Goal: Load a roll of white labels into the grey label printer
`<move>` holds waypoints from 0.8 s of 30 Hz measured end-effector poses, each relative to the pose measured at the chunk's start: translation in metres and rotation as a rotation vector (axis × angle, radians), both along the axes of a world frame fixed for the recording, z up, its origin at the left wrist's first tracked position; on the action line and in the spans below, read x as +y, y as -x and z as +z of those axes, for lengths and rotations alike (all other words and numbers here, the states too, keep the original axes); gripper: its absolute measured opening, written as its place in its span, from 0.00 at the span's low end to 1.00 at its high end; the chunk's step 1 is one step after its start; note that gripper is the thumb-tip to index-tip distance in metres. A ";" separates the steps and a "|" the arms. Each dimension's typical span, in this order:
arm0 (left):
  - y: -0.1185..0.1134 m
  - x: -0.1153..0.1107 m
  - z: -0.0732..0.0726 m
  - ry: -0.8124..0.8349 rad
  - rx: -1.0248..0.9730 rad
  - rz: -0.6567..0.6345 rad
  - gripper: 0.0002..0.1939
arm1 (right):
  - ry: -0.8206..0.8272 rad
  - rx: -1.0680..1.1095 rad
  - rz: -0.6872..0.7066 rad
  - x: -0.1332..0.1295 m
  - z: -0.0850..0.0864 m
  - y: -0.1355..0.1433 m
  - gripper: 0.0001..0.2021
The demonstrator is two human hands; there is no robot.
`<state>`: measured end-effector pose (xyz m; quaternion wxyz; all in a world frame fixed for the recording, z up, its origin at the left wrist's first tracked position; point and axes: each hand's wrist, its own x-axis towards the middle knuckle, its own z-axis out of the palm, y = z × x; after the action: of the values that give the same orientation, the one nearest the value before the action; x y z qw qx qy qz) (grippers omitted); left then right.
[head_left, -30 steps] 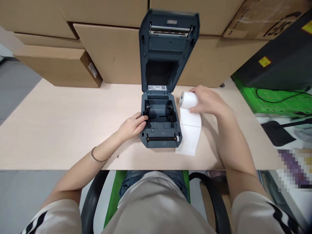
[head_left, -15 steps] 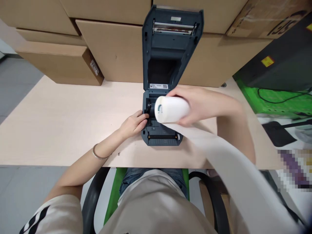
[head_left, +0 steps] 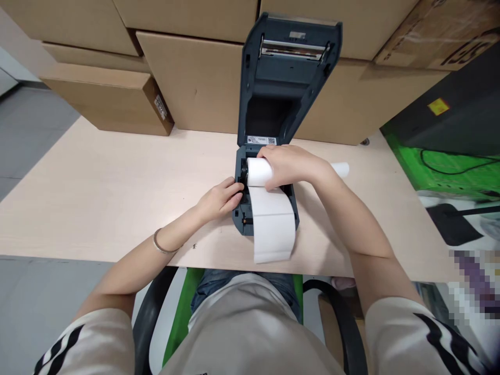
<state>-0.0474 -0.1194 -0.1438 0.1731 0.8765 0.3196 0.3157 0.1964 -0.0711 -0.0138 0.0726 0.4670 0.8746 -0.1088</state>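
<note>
A dark grey label printer [head_left: 239,224] stands on the table with its lid [head_left: 291,73] raised. My right hand [head_left: 291,164] is closed around a white label roll [head_left: 258,172], which sits in the printer's bay. From the roll a strip of white labels [head_left: 273,226] runs toward me, over the printer's front edge and onto the table. My left hand [head_left: 221,200] has its fingers closed on the black roll holder [head_left: 244,174] at the left side of the bay. The roll's right end is hidden under my right hand.
Cardboard boxes [head_left: 195,83] are stacked along the back of the table [head_left: 117,192], with a smaller box [head_left: 105,101] at the left. Beyond my right forearm shows a white rounded end [head_left: 340,169]. At the right are a green crate [head_left: 445,177] and a black flat object [head_left: 449,224].
My right hand has lowered the label roll into the printer's bay. The long label strip that swept to the lower right now lies over the printer's front. My left hand stays at the holder.
</note>
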 end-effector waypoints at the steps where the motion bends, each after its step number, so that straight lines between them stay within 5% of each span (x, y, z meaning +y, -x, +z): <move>1: 0.000 0.000 0.000 -0.008 -0.001 -0.004 0.22 | 0.002 -0.008 -0.005 0.003 -0.003 0.002 0.34; 16: 0.001 0.001 0.002 0.029 0.010 -0.018 0.20 | 0.075 0.121 -0.037 0.023 -0.022 -0.007 0.33; 24: 0.000 0.001 -0.005 -0.007 -0.035 -0.028 0.21 | 0.084 0.163 -0.033 0.021 -0.016 -0.011 0.32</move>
<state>-0.0478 -0.1180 -0.1483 0.1801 0.8759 0.3030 0.3294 0.2069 -0.0503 -0.0294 0.0188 0.4673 0.8645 -0.1843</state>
